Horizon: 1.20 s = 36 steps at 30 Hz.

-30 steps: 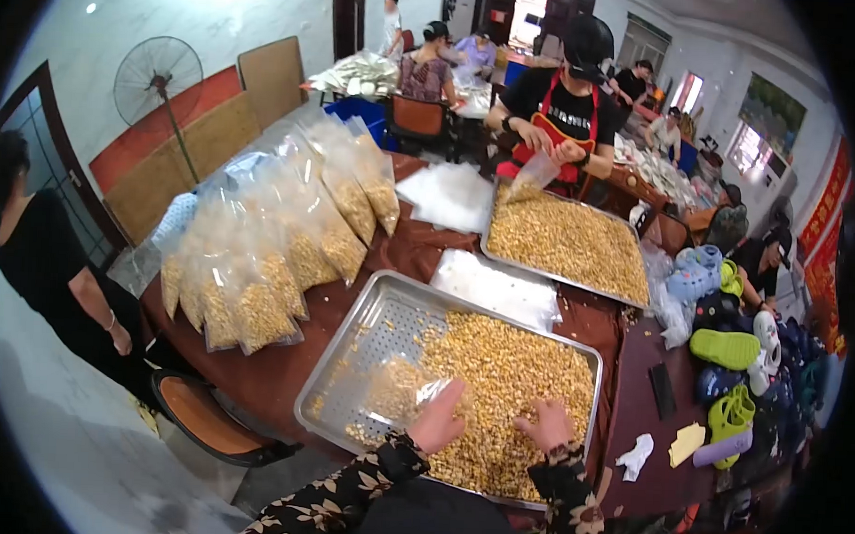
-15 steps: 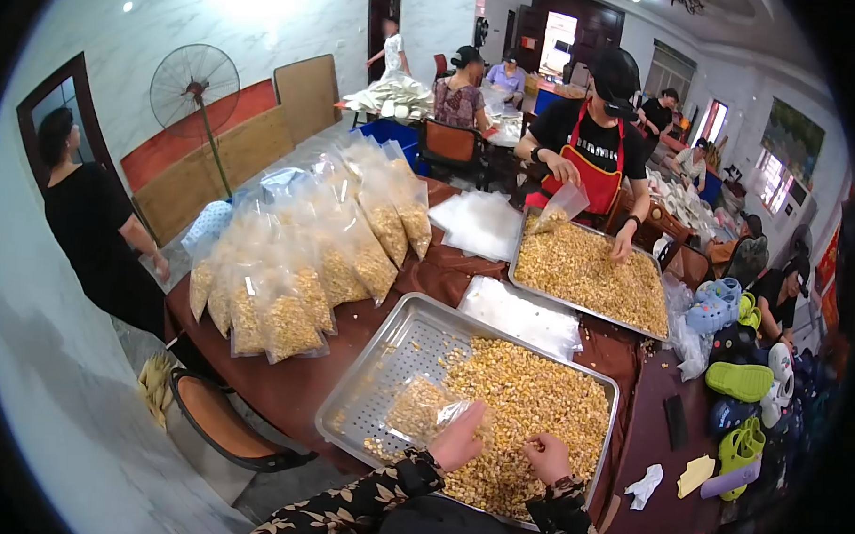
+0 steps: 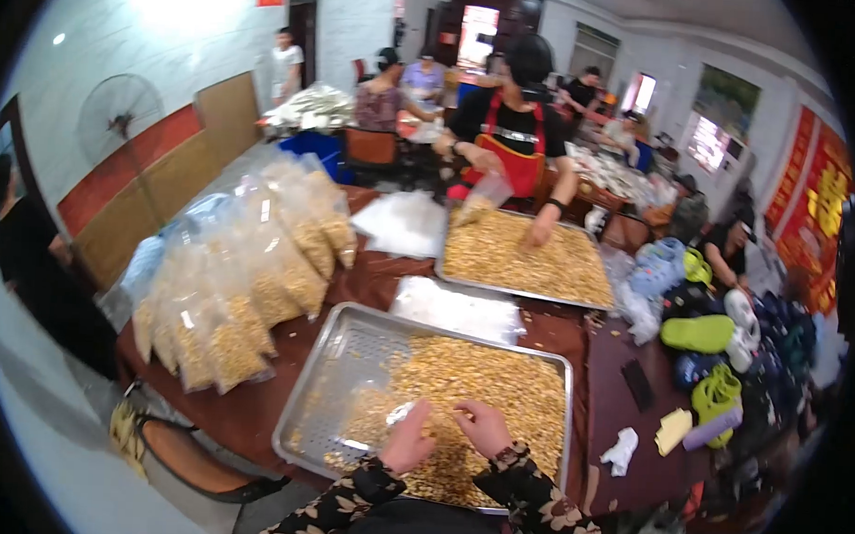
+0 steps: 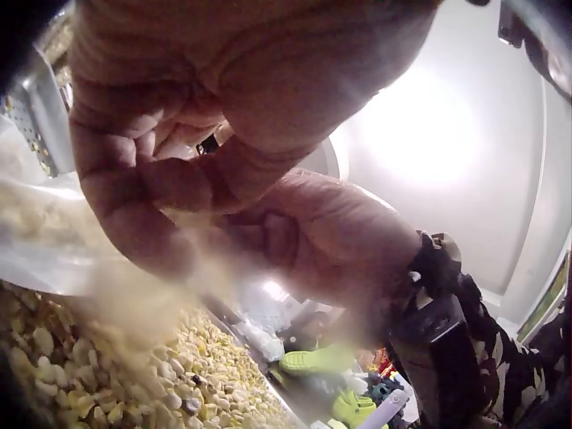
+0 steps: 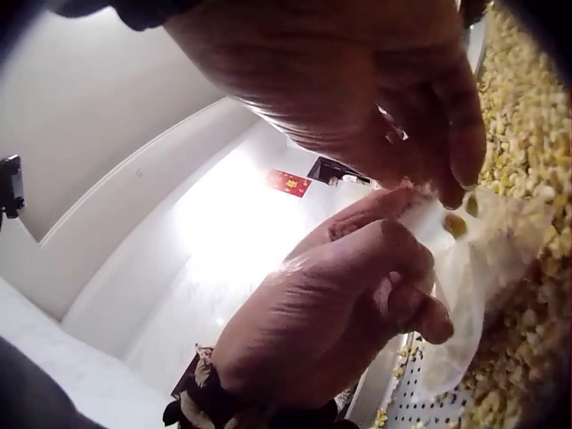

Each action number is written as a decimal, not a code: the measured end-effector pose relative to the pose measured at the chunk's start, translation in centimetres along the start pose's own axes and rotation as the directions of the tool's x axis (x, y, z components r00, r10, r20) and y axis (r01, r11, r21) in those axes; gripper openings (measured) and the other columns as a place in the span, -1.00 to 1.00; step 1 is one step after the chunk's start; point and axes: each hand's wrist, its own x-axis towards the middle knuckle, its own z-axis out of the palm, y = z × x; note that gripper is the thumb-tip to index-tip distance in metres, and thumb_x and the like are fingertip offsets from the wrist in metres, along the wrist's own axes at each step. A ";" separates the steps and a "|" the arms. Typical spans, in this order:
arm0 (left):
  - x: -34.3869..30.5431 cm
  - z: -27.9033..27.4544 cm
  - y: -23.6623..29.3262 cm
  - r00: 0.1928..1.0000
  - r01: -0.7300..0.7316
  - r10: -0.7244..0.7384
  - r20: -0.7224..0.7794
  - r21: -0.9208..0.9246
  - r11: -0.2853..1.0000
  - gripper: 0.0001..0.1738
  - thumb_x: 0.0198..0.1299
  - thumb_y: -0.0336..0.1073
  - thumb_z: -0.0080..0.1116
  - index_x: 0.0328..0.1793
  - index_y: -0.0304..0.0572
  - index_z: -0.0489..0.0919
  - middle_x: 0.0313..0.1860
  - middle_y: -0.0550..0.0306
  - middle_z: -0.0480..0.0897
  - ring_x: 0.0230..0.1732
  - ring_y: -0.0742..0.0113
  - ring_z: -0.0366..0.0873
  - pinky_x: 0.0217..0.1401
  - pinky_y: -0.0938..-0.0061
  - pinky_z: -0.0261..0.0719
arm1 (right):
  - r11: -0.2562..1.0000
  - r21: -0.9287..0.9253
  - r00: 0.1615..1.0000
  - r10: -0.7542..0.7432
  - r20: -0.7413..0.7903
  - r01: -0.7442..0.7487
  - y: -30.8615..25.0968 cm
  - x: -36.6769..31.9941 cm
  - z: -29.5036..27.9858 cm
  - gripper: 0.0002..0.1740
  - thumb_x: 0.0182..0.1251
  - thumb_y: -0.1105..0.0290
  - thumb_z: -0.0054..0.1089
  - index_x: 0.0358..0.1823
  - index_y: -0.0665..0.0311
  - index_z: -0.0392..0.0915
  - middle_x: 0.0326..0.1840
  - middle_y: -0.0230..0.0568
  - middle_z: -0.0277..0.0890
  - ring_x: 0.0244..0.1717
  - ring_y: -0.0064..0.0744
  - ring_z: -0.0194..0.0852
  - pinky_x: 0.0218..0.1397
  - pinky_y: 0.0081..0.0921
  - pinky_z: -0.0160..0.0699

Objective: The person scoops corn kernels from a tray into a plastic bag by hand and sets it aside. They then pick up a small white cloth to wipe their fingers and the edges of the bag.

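A clear plastic bag [image 3: 371,411], partly filled with corn kernels, lies in a perforated metal tray [image 3: 308,385]. My left hand [image 3: 408,438] grips the bag near its mouth, its thumb and fingers curled round the plastic in the right wrist view. Close beside it, my right hand [image 3: 483,429] is at the bag's mouth, fingers bent together and pointing down. A few kernels [image 5: 455,224] show right at the right fingertips, over the bag's opening. Loose corn kernels [image 3: 508,392] heap over the tray's right side.
Filled bags [image 3: 227,345] stand at the table's left. Flat plastic bags [image 3: 459,309] lie behind the tray. Opposite, a person in a red apron [image 3: 511,162] works at a second corn tray [image 3: 531,261]. Shoes [image 3: 698,333], a black phone [image 3: 637,384] and a crumpled tissue [image 3: 619,451] lie right.
My right hand has come up from the loose corn and moved left to the bag's mouth. My left hand keeps its grip on the bag. The head view has swung about.
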 end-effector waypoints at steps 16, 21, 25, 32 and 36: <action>0.2 0.8 -1.3 0.996 0.062 -0.066 -0.061 -0.056 0.996 -0.24 -0.05 -0.46 0.07 0.36 -0.43 0.13 0.32 -0.33 0.23 0.35 -0.14 0.18 0.34 0.31 0.21 | 0.956 -0.249 0.988 -0.151 0.039 0.156 7.1 -3.4 1.1 -0.73 0.05 0.41 0.15 -0.17 0.29 0.51 -0.29 -0.03 0.44 -0.38 -0.08 0.47 -0.31 -0.32 0.50; 0.2 0.8 -2.1 0.997 -0.051 0.054 -0.060 0.043 0.998 -0.25 0.04 -0.54 -0.04 0.43 -0.29 0.05 0.43 -0.11 0.14 -0.37 0.41 0.52 -0.45 0.54 0.52 | 0.992 0.037 0.984 0.114 0.140 -0.120 -0.1 -1.6 -1.5 -0.67 0.02 0.36 0.20 -0.16 0.34 0.52 -0.31 -0.05 0.50 -0.32 -0.15 0.47 -0.20 -0.38 0.48; 0.2 0.6 -0.8 0.995 -0.043 0.036 -0.097 -0.080 0.996 -0.28 -0.02 -0.44 0.02 0.33 -0.48 0.14 0.29 -0.40 0.24 0.32 -0.17 0.21 0.33 0.29 0.22 | 0.906 0.397 0.975 0.066 0.213 -0.148 -3.1 -0.9 -1.4 -0.61 0.09 0.39 0.28 0.00 0.27 0.53 -0.26 -0.28 0.51 -0.47 -0.67 0.35 -0.39 -0.61 0.44; 0.1 -0.1 -0.4 0.998 -0.017 0.009 -0.069 -0.111 0.994 -0.28 -0.03 -0.47 -0.01 0.34 -0.50 0.12 0.31 -0.40 0.22 0.34 -0.16 0.19 0.34 0.31 0.19 | 0.933 -0.358 0.984 0.019 0.180 0.047 3.0 -1.3 -4.3 -0.42 0.07 0.13 0.28 0.11 0.22 0.44 -0.06 -0.10 0.46 -0.15 -0.14 0.50 -0.12 -0.29 0.50; 0.3 0.6 -1.7 0.998 -0.035 0.037 -0.052 0.026 0.999 -0.22 0.02 -0.56 -0.09 0.45 -0.28 0.00 0.45 -0.09 0.08 -0.43 0.46 0.50 -0.46 0.56 0.57 | 0.855 -0.519 0.969 0.116 0.217 0.014 3.3 -4.4 -5.3 -0.37 0.05 0.05 0.27 0.14 0.18 0.40 -0.03 -0.04 0.36 -0.03 -0.02 0.43 -0.05 -0.19 0.46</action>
